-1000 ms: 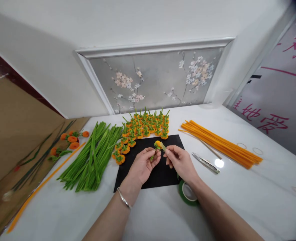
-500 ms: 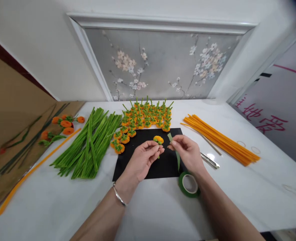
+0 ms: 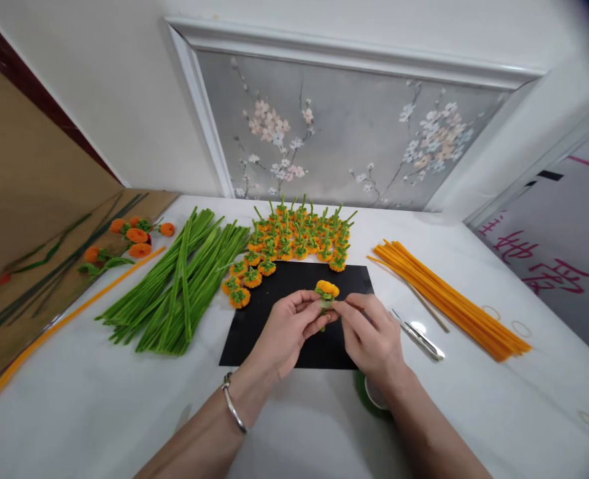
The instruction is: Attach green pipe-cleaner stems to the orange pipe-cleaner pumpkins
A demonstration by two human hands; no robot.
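Note:
My left hand (image 3: 290, 327) pinches the green stem of a small orange flower (image 3: 327, 289), which stands upright over the black mat (image 3: 274, 286). A short piece of pale green tape (image 3: 326, 304) lies against the stem just under the flower head. The fingertips of my right hand (image 3: 371, 332) are closed on the right end of that tape, close to my left fingertips. Partly hidden under my right wrist, a roll of green tape (image 3: 361, 395) rests on the table.
Several orange flowers with green stems (image 3: 299, 233) stand behind the mat. Green stems (image 3: 179, 286) lie left, near finished flowers (image 3: 137, 235) and one long orange strip (image 3: 70, 316). At right are orange stems (image 3: 449, 299), a thin stick and metal tweezers (image 3: 424, 340).
My right hand has brought the tape leftward against the flower's stem; before, the two were apart. The camera view has tilted and shifted slightly.

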